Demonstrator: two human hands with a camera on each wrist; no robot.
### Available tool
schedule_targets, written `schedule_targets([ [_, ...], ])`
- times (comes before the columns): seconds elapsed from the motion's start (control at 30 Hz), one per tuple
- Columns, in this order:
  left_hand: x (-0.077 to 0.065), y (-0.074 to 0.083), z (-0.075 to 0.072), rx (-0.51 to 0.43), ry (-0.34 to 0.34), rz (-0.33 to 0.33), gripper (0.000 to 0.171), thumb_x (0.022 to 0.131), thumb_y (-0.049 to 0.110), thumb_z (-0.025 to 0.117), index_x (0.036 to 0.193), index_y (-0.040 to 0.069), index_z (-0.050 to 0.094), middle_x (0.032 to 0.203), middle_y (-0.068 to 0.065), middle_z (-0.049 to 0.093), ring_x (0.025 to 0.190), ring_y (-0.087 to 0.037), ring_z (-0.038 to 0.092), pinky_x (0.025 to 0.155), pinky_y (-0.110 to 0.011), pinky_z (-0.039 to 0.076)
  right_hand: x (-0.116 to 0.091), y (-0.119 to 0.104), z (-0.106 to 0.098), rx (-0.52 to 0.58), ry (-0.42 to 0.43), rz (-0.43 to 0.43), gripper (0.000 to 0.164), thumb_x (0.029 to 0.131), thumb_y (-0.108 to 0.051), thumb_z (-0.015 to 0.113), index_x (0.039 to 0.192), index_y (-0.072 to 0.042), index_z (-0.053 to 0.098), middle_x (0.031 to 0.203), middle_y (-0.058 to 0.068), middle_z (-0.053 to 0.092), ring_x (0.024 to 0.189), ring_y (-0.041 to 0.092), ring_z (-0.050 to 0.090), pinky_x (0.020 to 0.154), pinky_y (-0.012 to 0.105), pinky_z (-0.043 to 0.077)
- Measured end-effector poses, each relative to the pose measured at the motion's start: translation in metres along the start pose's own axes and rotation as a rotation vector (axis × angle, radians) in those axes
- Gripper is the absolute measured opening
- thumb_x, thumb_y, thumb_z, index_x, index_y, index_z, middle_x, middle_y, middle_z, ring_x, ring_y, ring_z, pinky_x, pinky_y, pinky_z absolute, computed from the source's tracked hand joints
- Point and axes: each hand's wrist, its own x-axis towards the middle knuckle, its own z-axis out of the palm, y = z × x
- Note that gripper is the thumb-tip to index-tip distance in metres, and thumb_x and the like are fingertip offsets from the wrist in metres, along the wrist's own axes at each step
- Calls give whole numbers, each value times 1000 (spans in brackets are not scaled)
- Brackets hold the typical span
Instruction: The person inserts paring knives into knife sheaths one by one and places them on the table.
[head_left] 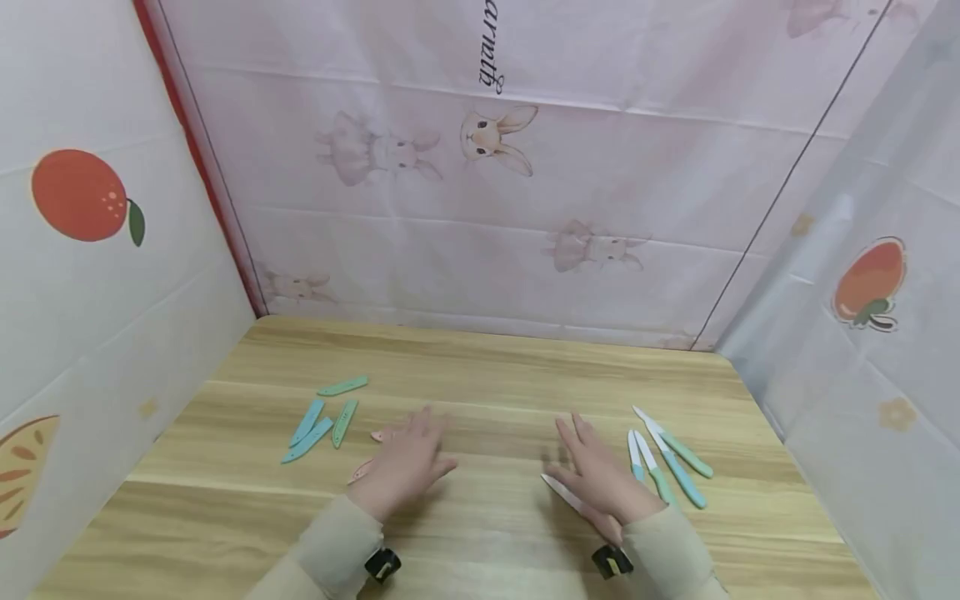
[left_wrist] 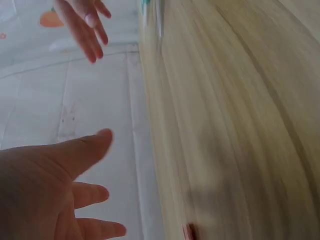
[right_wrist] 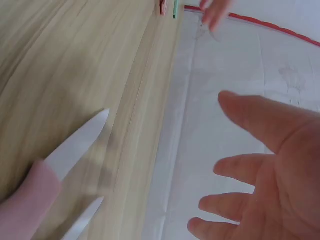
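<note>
The left hand (head_left: 405, 462) is held palm down above the table (head_left: 487, 367), fingers loosely spread, thumb out, with hold of nothing. The right hand (head_left: 600, 479) is the same: fingers apart and relaxed, nothing gripped, well apart from the left.

Just beside the right hand, on its thumb side, lies a pink knife (head_left: 583, 509), its tip aimed away from the person; the fingers are not touching it. The right wrist view shows another blade (right_wrist: 84, 219) near this knife, its handle out of sight. To the right of that hand four more knives lie close together: two with blue handles (head_left: 684, 479) and two with green handles (head_left: 688, 457).

Two pink covers (head_left: 360, 472) show partly from behind the left hand. Farther left of it lie two green covers (head_left: 345, 423) and, beyond these, two blue covers (head_left: 306, 423). Past both hands hangs a rabbit-print cloth (head_left: 480, 200).
</note>
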Motion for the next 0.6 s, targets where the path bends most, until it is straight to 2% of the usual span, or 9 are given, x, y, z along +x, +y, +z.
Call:
schedule_targets([
  [0.1,-4,-14,0,-20,18,-16,63,81,34,72,132,5,48,134,-21,47,123,-42,41,101,-63,27,-5,4,-2,16,-11,28,68,93,-36,56,145,-1,28,150,26,13,135,43,17,106,59,23],
  [0.2,-9,-32,0,-6,17,-47,61,75,30,78,126,4,54,121,-20,56,110,-39,52,96,-56,39,-9,9,0,24,-16,53,63,93,-30,57,143,-1,32,149,25,20,134,42,24,105,58,26],
  [0.37,-20,-60,-5,15,-16,-94,54,74,26,79,117,1,58,104,-15,61,90,-32,60,77,-47,52,-15,14,2,-11,15,68,56,90,-23,62,136,1,42,139,24,39,126,41,38,102,56,32],
  [0.47,-27,-72,-11,10,-49,-114,42,73,23,80,104,2,61,88,-7,59,75,-23,56,64,-39,50,-18,15,4,-37,36,68,51,88,-22,65,131,1,49,130,20,50,120,38,46,99,53,38],
  [0.6,-34,-81,-17,-32,-96,-129,33,68,13,82,88,8,57,78,-1,51,64,-16,46,55,-32,43,-22,16,5,-22,48,87,40,85,-19,68,119,0,58,113,12,61,103,29,58,87,46,48],
])
